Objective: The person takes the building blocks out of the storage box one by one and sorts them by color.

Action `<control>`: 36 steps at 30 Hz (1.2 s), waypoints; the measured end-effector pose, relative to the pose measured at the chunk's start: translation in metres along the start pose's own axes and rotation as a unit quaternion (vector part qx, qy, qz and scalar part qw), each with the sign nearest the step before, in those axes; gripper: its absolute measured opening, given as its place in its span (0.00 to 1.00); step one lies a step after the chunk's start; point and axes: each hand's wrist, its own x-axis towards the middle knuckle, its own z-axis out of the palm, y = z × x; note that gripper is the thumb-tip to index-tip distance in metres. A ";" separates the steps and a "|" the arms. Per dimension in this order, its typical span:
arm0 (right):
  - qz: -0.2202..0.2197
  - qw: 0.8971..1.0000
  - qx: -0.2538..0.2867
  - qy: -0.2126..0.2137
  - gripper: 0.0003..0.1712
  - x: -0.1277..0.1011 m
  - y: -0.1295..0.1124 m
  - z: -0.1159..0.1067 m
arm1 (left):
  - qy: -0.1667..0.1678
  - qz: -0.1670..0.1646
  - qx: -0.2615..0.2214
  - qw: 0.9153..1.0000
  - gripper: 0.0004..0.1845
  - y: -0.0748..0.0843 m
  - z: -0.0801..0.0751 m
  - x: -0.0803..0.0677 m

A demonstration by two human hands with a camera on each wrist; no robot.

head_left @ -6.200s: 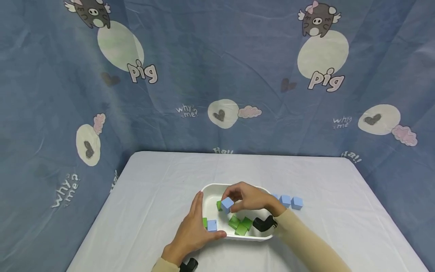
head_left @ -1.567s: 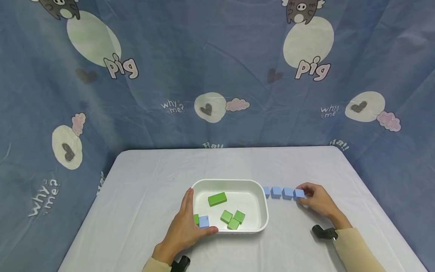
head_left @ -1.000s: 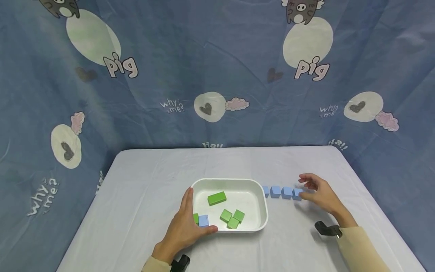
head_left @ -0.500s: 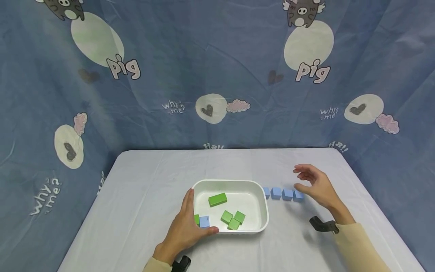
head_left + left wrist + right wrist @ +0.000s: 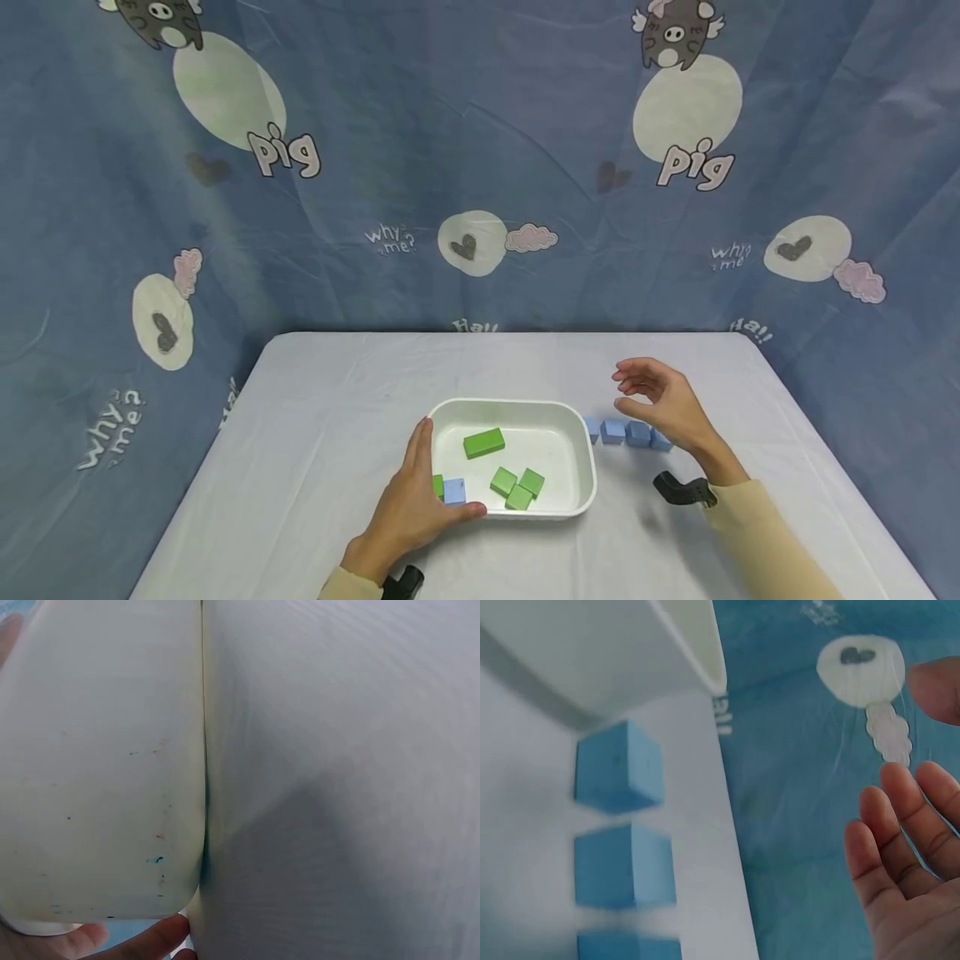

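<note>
A white tub (image 5: 513,406) stands on the table's near middle. Inside lie a long green block (image 5: 483,442), several small green cubes (image 5: 517,488) and one blue cube (image 5: 454,491). My left hand (image 5: 420,496) rests against the tub's near left corner, fingers straight along the side wall and thumb along the front rim. The left wrist view shows the tub's outer wall (image 5: 105,765) and my fingertips (image 5: 150,937). Several blue cubes (image 5: 626,432) form a row right of the tub. My right hand (image 5: 651,398) hovers over that row, fingers relaxed, empty. The right wrist view shows these cubes (image 5: 622,817) and my fingers (image 5: 900,862).
The table (image 5: 337,392) has a pale cloth, and a blue printed curtain (image 5: 480,167) hangs behind and on both sides. Black wrist mounts (image 5: 678,490) sit on my forearms. Bare cloth lies behind the tub and to its left.
My right hand took a blue cube from the tub, set it at the right end of the row, let go, then lifted and drifted left. The left hand stayed.
</note>
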 end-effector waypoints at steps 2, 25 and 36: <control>-0.004 1.000 0.011 -0.007 0.27 0.005 -0.001 0.007 | 0.000 -0.002 0.001 1.000 0.79 0.000 0.000 0.000; -0.020 0.998 0.033 -0.058 0.25 0.042 -0.022 0.063 | 0.002 0.004 -0.005 1.000 0.79 -0.001 0.001 0.000; -0.041 0.995 0.053 -0.080 0.23 0.053 -0.026 0.086 | 0.007 0.011 -0.006 1.000 0.79 -0.003 0.001 0.001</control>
